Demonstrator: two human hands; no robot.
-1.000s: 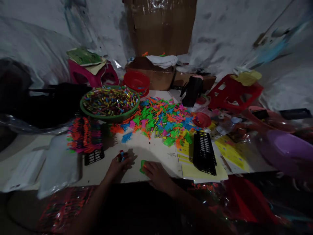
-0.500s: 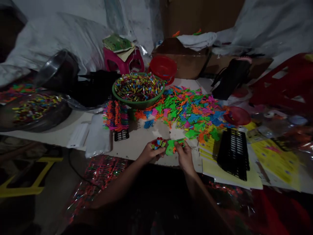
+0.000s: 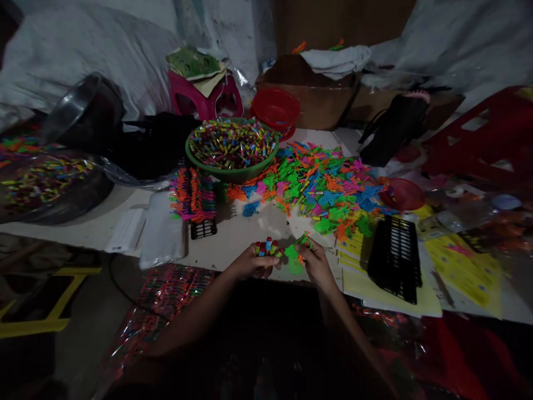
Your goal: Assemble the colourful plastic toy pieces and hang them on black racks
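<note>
Far left, we see a clear tub [image 3: 50, 186] of mixed pieces parked out of reach. Loaded rack [image 3: 194, 197] stands left of centre, green bowl [image 3: 231, 150] behind it, the loose pile [image 3: 316, 186] spread to its right within arm's reach. Left hand [image 3: 250, 262] is clenched on a bunch of small coloured pieces [image 3: 266, 246], kept at the near tabletop [image 3: 241, 236] edge, close to the body. Right hand [image 3: 314, 261] pinches a green part [image 3: 293, 258] beside it: flat, bright, perforated, tilted. Empty black rack [image 3: 395, 255] lies right, on yellow sheets [image 3: 462, 264].
</note>
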